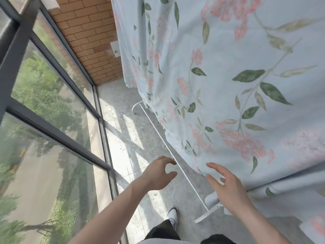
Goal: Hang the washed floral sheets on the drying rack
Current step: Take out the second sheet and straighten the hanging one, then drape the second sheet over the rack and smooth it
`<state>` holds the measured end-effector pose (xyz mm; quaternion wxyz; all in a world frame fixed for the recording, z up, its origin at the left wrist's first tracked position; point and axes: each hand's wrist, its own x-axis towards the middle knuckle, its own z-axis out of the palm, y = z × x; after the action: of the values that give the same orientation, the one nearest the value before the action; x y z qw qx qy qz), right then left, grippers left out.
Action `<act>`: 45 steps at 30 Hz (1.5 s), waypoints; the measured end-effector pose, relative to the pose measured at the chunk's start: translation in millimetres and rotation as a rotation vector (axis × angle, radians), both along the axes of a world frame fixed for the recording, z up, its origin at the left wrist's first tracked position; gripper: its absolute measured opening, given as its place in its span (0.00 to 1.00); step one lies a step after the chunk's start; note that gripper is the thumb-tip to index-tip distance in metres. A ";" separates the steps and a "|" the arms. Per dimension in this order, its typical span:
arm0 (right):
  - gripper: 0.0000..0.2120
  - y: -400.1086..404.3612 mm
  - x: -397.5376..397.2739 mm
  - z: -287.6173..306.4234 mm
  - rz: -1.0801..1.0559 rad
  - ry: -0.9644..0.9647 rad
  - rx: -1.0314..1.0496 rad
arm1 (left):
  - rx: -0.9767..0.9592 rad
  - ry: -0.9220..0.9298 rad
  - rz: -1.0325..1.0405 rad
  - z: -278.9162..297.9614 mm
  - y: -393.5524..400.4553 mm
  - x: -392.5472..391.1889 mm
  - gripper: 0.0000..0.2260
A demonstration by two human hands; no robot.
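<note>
A pale blue floral sheet [237, 81] with pink blossoms and green leaves hangs over the white drying rack and fills the right of the view. Only the rack's bottom bar [168, 150] and feet show beneath it. My left hand [158, 173] hovers low at the centre, fingers loosely curved and apart, holding nothing, just left of the bar. My right hand [226, 187] is spread with straight fingers at the sheet's lower hem; I cannot tell whether it touches the cloth. A second stretch of the same fabric [130, 50] hangs farther back.
A dark-framed floor-to-ceiling window [58, 131] runs along the left, a brick wall [91, 37] at the far end. Grey stone floor [133, 138] lies between window and rack. My white shoe [172, 216] stands near the rack's near foot [205, 215].
</note>
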<state>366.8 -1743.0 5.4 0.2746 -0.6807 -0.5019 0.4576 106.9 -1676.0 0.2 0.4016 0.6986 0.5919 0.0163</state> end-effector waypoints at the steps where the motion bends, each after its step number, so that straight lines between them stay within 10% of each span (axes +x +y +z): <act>1: 0.16 1.7 -0.1 1.8 0.035 0.004 0.009 | 0.009 -0.002 0.028 3.2 -3.5 0.5 0.18; 17: 0.20 -39.7 76.3 15.3 0.541 -0.021 0.109 | 0.165 -0.100 0.608 17.8 -160.8 102.4 0.14; 45: 0.17 -136.3 161.6 86.6 0.965 -0.151 0.130 | 0.433 -0.184 0.814 76.7 -306.4 188.5 0.10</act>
<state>528.4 -1879.2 92.0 0.0361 -0.3833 -0.8058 0.4500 295.5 -1982.3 76.9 0.2584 0.4730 0.7626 0.3575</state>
